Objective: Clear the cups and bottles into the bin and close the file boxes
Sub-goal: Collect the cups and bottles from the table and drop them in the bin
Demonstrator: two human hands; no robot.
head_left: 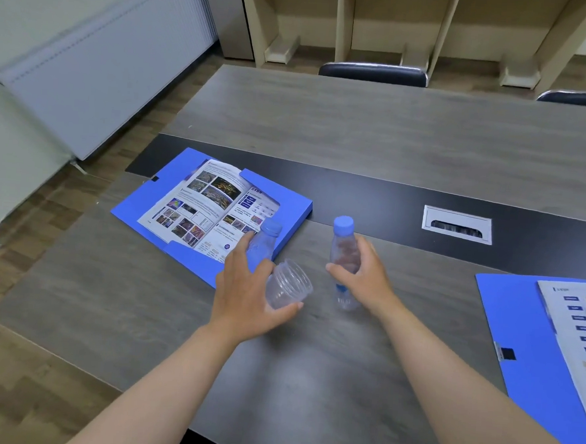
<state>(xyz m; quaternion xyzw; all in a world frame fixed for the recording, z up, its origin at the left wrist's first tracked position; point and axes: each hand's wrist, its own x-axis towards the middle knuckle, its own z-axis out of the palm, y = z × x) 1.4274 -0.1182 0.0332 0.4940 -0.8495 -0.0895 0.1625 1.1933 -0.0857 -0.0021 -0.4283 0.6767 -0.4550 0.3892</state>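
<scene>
My left hand [246, 287] grips a clear plastic cup [289, 283] lying on its side, mouth facing away, together with a clear blue-capped bottle [266, 237] behind it. My right hand [364, 270] holds a second clear bottle [344, 245] with a blue cap, upright above the grey table [309, 377]. An open blue file box [196, 209] with an open colour brochure [210, 206] in it lies left of my hands. Another open blue file box [535, 339] with papers lies at the right edge. No bin is in view.
A white cable port [457, 224] sits in the table's black centre strip. Two dark chairs [372, 74] stand at the far side, with beige shelving behind. A white radiator [98, 72] lines the left wall. Wooden floor runs along the table's left edge.
</scene>
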